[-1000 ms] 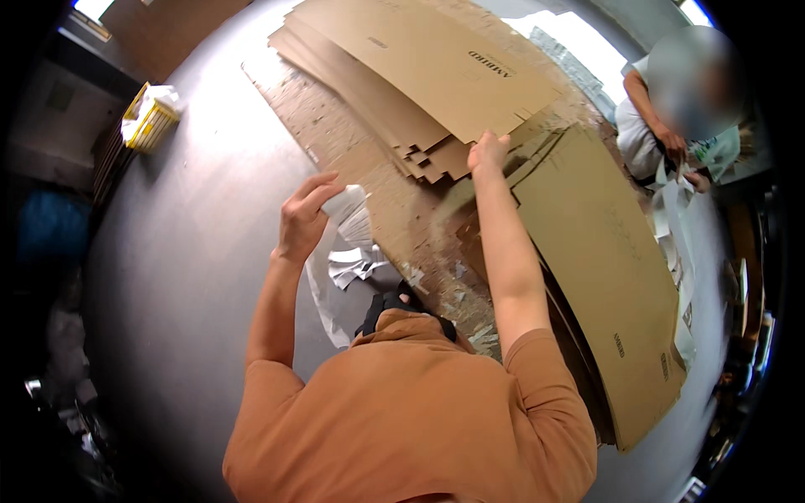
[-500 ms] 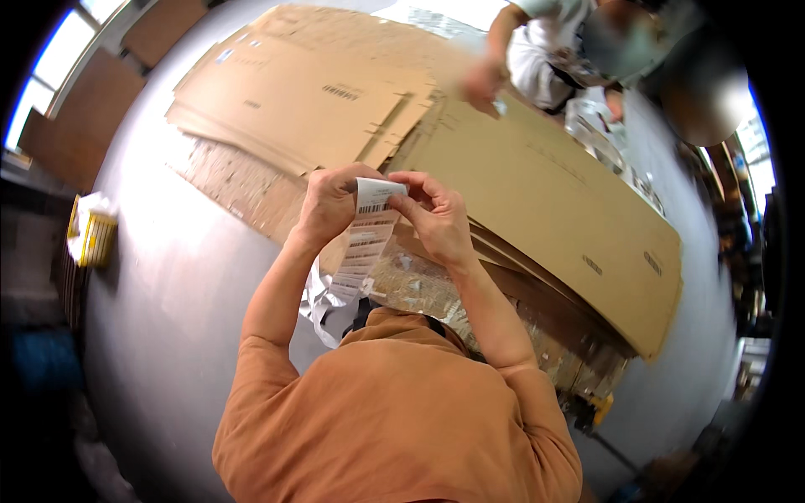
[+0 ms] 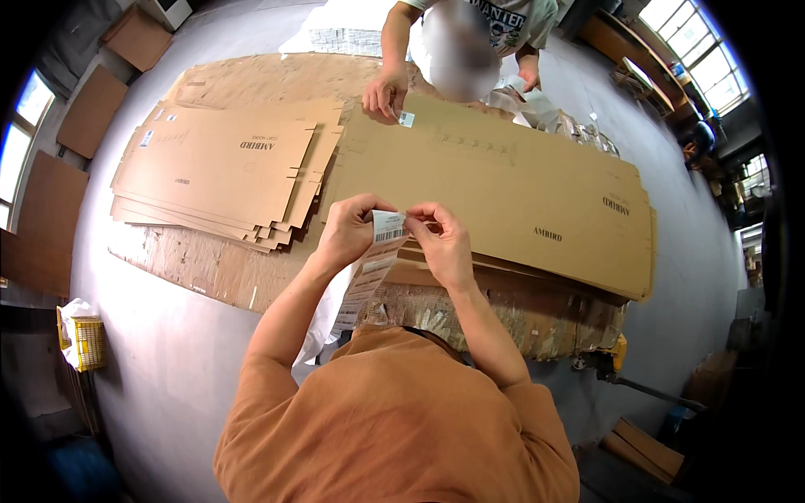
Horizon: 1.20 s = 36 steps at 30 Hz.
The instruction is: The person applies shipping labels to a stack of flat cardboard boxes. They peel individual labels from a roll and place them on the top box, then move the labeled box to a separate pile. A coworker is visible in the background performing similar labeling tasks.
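White label strip [image 3: 369, 275] hangs on the near side of the right cardboard [image 3: 495, 184]; fingers of left hand [image 3: 345, 232] and right hand [image 3: 444, 245] pinch its top. Peeling slowly, strip taut, should avoid creases.

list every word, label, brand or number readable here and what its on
Lettering is located, not copied.
Left cardboard stack: bold dark lettering, legible; sticker print too small.
Right cardboard stack: dark lettering in two spots, legible.
Label strip between left hand and right hand: barcode; text too small.
Co-worker's shirt: large dark lettering.
Co-worker's label: too small.
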{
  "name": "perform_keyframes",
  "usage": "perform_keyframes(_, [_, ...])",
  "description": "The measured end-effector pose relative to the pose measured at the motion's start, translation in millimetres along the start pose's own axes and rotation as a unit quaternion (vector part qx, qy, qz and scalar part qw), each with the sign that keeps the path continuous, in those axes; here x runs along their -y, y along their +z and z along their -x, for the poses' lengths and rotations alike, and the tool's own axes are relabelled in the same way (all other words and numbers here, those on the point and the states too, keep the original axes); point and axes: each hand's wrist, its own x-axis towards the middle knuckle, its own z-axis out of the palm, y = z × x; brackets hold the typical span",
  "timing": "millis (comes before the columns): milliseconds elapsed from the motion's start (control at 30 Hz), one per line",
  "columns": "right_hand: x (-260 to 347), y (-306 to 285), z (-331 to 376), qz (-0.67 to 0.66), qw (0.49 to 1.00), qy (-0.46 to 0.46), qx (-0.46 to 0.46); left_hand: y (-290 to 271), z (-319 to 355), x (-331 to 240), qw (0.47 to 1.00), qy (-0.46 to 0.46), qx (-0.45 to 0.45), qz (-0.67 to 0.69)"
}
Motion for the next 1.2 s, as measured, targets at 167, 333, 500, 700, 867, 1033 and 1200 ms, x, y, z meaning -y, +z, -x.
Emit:
perform_keyframes(167, [2,-14,-30,0.116,0.993,-0.029,-0.009,3,-16,27,0.995,-0.063,-0.048,-0.067])
perform_keyframes(333, [-17,-36,-112,0.082,0.995,0.028,-0.058,7,-23,67,0.984,-0.119,-0.095,-0.096])
perform_keyframes(500, [-68,-39,-188,0.113,0.988,0.106,-0.015,11,-27,64,0.98,-0.14,-0.087,-0.112])
perform_keyframes(700, [-103,-17,-233,0.16,0.981,0.103,-0.034,12,-26,66,0.98,-0.138,-0.095,-0.108])
perform_keyframes(867, [-118,-6,-241,0.219,0.97,0.09,-0.051,14,-26,70,0.981,-0.124,-0.097,-0.116])
perform_keyframes(1033, [-104,1,-237,0.306,0.948,0.064,-0.053,14,-26,71,0.978,-0.116,-0.102,-0.137])
perform_keyframes(1200, [-94,7,-232,0.424,0.905,0.028,-0.029,13,-25,66,0.981,-0.114,-0.104,-0.121])
